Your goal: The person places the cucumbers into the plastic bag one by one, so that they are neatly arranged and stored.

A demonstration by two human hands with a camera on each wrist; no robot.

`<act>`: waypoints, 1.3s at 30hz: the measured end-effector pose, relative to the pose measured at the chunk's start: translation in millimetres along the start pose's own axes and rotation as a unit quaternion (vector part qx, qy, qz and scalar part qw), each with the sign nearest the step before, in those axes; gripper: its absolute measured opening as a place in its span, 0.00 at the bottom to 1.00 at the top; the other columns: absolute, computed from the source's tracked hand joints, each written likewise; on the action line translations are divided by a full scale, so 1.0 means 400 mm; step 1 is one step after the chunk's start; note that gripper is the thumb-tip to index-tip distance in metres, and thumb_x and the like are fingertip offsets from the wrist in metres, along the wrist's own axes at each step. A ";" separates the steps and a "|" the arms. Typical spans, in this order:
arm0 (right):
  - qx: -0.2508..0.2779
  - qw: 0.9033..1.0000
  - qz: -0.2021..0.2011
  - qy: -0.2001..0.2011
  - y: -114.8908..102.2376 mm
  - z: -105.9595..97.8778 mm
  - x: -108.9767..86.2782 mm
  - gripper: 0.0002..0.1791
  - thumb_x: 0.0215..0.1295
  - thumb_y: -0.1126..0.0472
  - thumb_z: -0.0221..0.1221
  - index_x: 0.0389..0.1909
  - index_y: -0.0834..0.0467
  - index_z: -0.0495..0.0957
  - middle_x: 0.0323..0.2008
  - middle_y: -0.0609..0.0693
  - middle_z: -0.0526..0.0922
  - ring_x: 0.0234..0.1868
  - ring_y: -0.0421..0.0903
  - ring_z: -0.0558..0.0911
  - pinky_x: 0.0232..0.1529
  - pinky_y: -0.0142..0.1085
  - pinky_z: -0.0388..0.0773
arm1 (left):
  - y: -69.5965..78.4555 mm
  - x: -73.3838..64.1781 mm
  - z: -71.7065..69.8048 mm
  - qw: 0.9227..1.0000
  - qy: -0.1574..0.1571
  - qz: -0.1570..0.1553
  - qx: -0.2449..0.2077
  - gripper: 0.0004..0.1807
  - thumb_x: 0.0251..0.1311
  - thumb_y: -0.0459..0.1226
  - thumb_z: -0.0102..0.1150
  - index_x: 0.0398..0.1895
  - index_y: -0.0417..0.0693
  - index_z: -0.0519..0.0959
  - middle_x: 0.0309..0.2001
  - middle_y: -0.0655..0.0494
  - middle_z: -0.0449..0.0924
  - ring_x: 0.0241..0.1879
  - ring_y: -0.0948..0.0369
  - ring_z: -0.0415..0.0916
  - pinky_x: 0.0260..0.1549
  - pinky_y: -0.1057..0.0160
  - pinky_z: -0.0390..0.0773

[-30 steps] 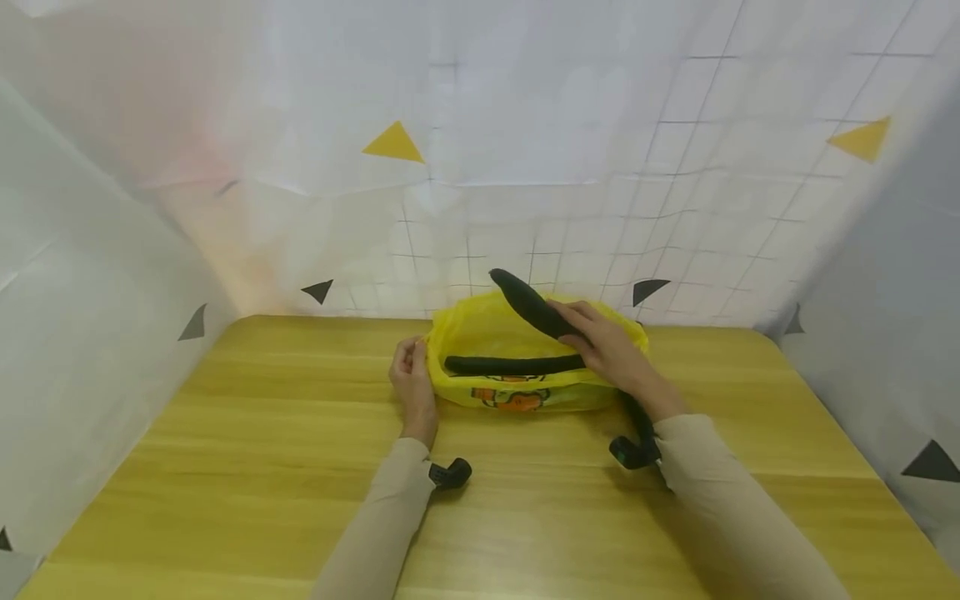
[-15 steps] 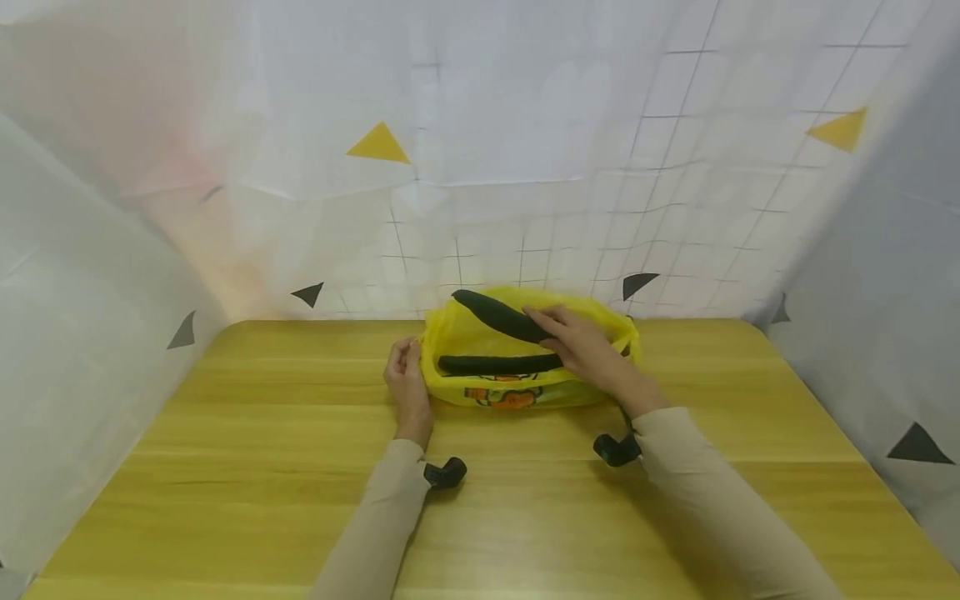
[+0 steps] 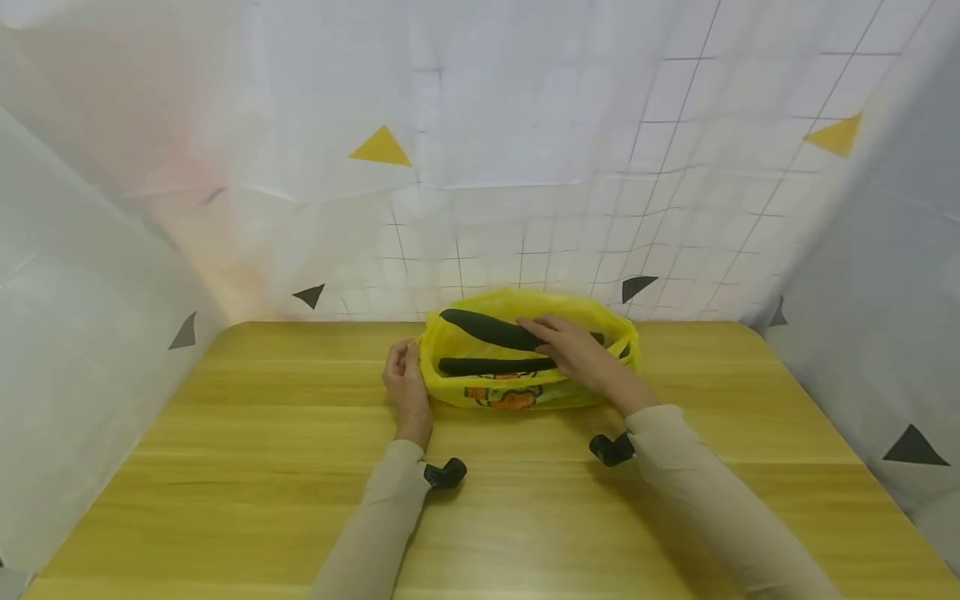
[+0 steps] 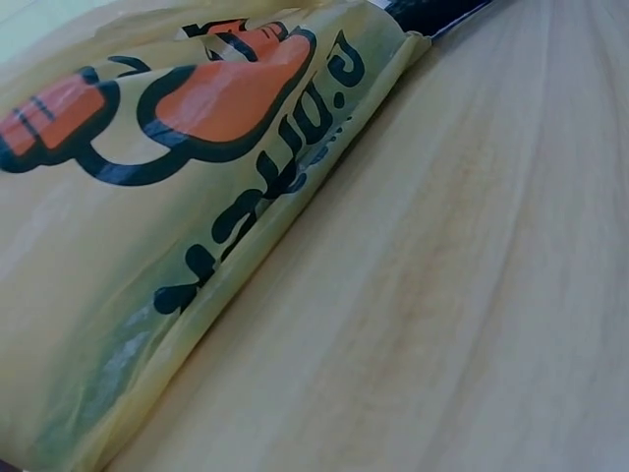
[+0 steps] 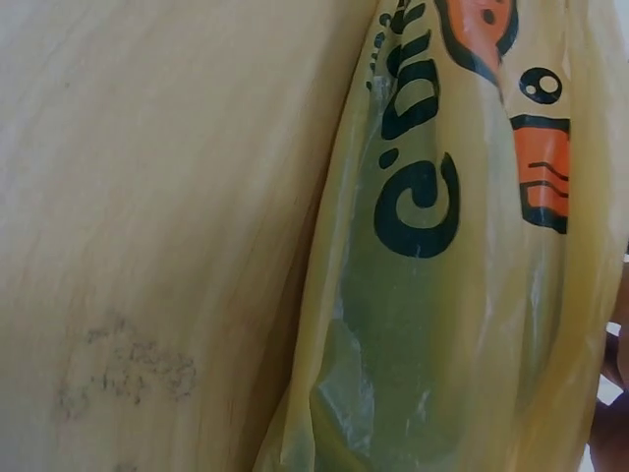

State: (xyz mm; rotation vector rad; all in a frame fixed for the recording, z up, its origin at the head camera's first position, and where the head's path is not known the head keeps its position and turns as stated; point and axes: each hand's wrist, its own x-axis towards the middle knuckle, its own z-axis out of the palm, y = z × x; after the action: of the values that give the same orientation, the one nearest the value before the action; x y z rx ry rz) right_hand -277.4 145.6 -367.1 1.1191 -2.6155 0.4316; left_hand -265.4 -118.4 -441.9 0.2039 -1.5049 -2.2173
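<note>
A yellow plastic bag (image 3: pixel 581 394) with an orange and black print lies on its side near the table's back edge, its mouth spread wide. My left hand (image 3: pixel 406 385) pinches the bag's left rim. Inside the mouth, my right hand (image 3: pixel 581 352) grips a long dark green cucumber (image 3: pixel 480 327), its left end pointing away. A second cucumber (image 3: pixel 487 366) lies along the front of the opening, partly behind the right hand. The left wrist view is filled by the printed bag side (image 4: pixel 226 108). In the right wrist view the bag (image 5: pixel 413 324) hides most of the hand.
The wooden table (image 3: pixel 262 467) carries the bag. White sheeting (image 3: pixel 495 108) with yellow and black triangles stands close behind it and at both sides. A black wrist camera (image 3: pixel 446 474) sits at the left sleeve, another black camera (image 3: pixel 611 450) at the right.
My right hand has lowered the upper cucumber down and left into the bag's mouth, and it now lies flatter. The left hand still holds the rim. The head view has shifted slightly.
</note>
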 end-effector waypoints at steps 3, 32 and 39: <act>-0.005 1.000 0.003 -0.012 0.002 0.005 0.004 0.29 0.66 0.67 0.54 0.69 0.56 0.62 0.56 0.57 0.73 0.50 0.52 0.77 0.50 0.44 0.77 | -0.001 0.000 0.002 1.000 0.015 0.010 0.000 0.13 0.66 0.44 0.53 0.42 0.43 0.77 0.38 0.57 0.77 0.39 0.63 0.75 0.39 0.71 0.76; -0.018 0.998 0.015 -0.051 0.007 0.041 0.025 0.26 0.67 0.66 0.54 0.66 0.55 0.67 0.55 0.55 0.75 0.50 0.51 0.78 0.49 0.44 0.78 | 0.052 -0.030 0.007 0.996 0.040 0.076 0.009 0.14 0.67 0.37 0.51 0.44 0.31 0.74 0.35 0.56 0.75 0.36 0.66 0.73 0.38 0.73 0.74; -0.015 0.997 0.021 -0.069 0.003 0.039 0.034 0.25 0.68 0.66 0.53 0.66 0.55 0.66 0.56 0.56 0.75 0.50 0.52 0.79 0.49 0.44 0.78 | 0.050 -0.031 0.008 0.991 0.060 0.116 0.000 0.14 0.66 0.36 0.52 0.43 0.30 0.74 0.37 0.55 0.78 0.37 0.66 0.75 0.38 0.73 0.75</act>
State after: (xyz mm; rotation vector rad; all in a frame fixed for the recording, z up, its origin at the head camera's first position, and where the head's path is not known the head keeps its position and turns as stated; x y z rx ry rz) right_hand -289.2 131.9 -376.9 1.1234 -2.7602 0.3336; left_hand -250.1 -116.3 -424.0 0.1504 -1.3901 -1.9864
